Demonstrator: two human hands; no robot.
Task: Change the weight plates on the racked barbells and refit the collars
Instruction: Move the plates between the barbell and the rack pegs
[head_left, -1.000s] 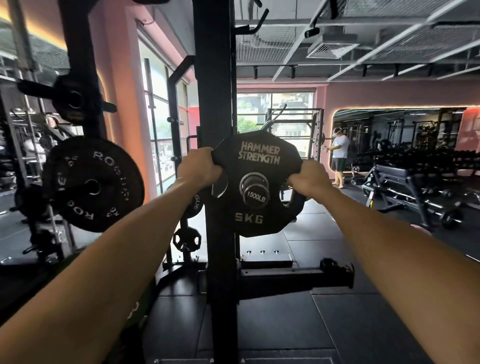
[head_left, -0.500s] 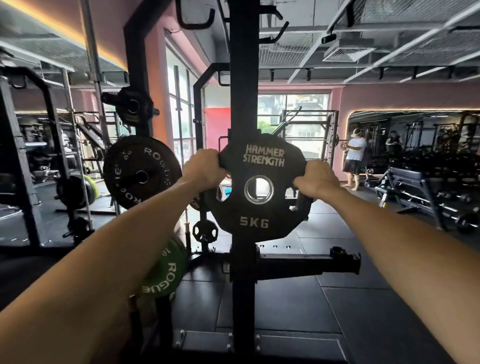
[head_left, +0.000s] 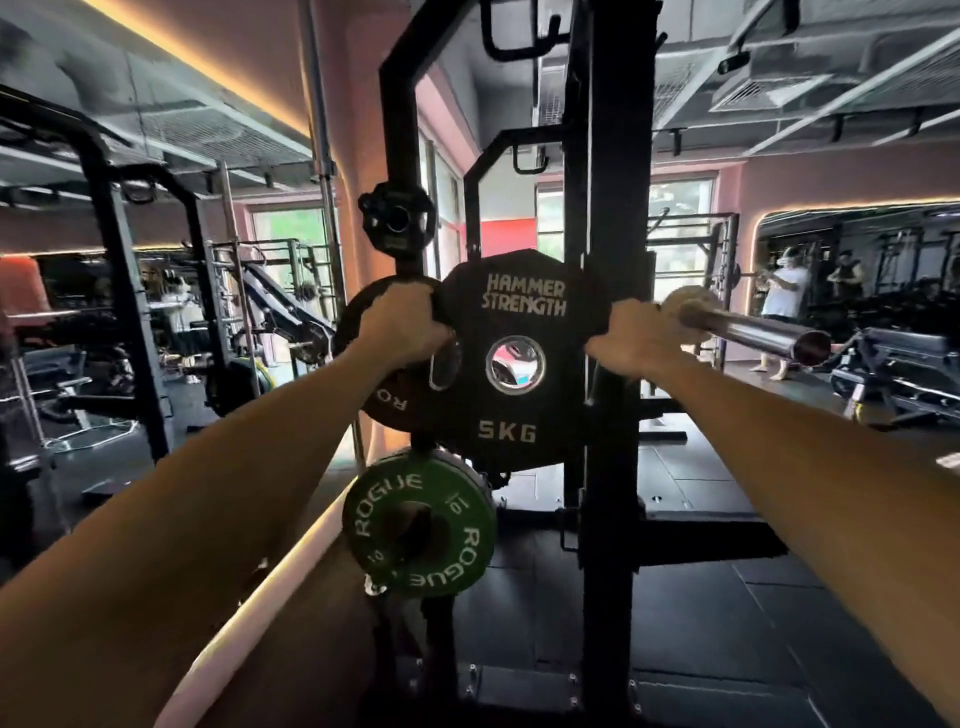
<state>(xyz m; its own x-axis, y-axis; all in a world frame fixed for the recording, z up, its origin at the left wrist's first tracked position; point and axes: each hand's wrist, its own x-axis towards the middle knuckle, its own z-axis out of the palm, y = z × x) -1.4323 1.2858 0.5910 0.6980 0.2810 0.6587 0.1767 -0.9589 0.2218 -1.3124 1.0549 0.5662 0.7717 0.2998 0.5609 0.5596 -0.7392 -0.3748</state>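
Head view, looking down two outstretched arms: the left hand and right hand each wrap fingers round an edge of a black 5 kg plate, at nine and three o'clock on its face, so both are closed firmly on it and it hangs in the air in front of the rack upright. The plate is off the bar; the bare barbell sleeve pokes out at about two o'clock from it, just beside the right hand. I'd judge the step to be carrying this plate to storage, and the next move would call for lining its centre hole up with a free peg, square on, before sliding it home. The plate is many-sided, matte and rubbery-looking, with raised pale lettering, a bright metal ring round the bore and a slotted grip hole by the left hand. The sleeve is smooth polished steel. At seven o'clock sits a glossy green Rogue plate, round and thicker, with a dark Rogue plate behind the left hand.
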